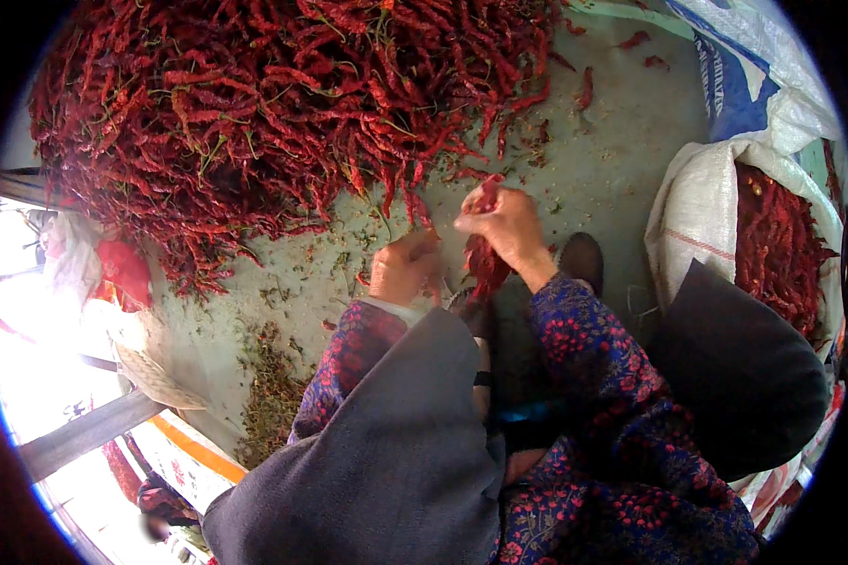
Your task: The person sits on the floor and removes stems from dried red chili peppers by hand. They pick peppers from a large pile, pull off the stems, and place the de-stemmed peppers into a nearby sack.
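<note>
My right hand point(509, 224) is closed around a bunch of dried red chili peppers point(485, 268). Some poke out above the fingers, and more hang below the palm. Just to its left, my left hand point(405, 266) has its fingers pinched together. A single red chili pepper point(417, 209) meets its fingertips and seems gripped there, though the fingers partly hide the contact. Beyond both hands spreads a large heap of dried red chili peppers point(283, 104), many with pale green stems.
To the right stands an open white woven sack point(693, 207) holding red peppers point(777, 245). Stem scraps point(273, 386) lie on the grey floor point(622, 160) at the left. A dark shoe point(582, 261) shows past my right wrist. White and red plastic bags point(122, 268) hang at the far left.
</note>
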Action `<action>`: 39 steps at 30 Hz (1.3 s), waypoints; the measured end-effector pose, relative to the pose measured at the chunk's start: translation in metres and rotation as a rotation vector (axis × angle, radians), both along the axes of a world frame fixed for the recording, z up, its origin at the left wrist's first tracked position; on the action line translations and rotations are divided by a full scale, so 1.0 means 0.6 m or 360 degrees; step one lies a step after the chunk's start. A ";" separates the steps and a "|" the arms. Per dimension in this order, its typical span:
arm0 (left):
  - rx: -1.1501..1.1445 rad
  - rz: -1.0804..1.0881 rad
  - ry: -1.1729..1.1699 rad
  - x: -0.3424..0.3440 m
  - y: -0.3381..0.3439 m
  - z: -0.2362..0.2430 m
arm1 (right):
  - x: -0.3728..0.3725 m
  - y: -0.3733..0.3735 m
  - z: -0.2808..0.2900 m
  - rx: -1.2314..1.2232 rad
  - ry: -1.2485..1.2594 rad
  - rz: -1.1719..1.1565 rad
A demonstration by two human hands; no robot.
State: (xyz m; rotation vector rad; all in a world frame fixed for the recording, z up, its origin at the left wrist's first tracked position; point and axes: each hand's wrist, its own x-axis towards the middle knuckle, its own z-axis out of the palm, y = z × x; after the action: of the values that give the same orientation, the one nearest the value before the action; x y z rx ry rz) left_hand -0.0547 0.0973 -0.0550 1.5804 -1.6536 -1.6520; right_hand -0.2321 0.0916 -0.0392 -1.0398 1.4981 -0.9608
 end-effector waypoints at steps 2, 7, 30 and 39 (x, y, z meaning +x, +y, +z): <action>-0.0198 -0.0202 -0.0272 0.009 -0.006 -0.001 | -0.013 -0.007 -0.004 -0.0021 -0.0121 -0.0157; -0.0536 0.0059 -0.0462 0.018 -0.046 -0.041 | -0.009 -0.010 0.000 -0.0026 -0.0381 -0.0255; 0.0087 0.0523 0.0780 0.034 -0.037 0.066 | -0.020 -0.003 0.038 0.0109 -0.0603 0.0188; -0.0345 0.0366 0.0539 -0.007 -0.012 0.095 | 0.007 0.005 0.041 -0.0016 -0.0814 0.0153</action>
State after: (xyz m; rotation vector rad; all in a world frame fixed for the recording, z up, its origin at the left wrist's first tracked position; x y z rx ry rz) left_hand -0.0586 0.0898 0.0017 1.2527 -1.3685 -1.4704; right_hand -0.2282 0.0947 -0.0144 -0.7865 1.0132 -1.0687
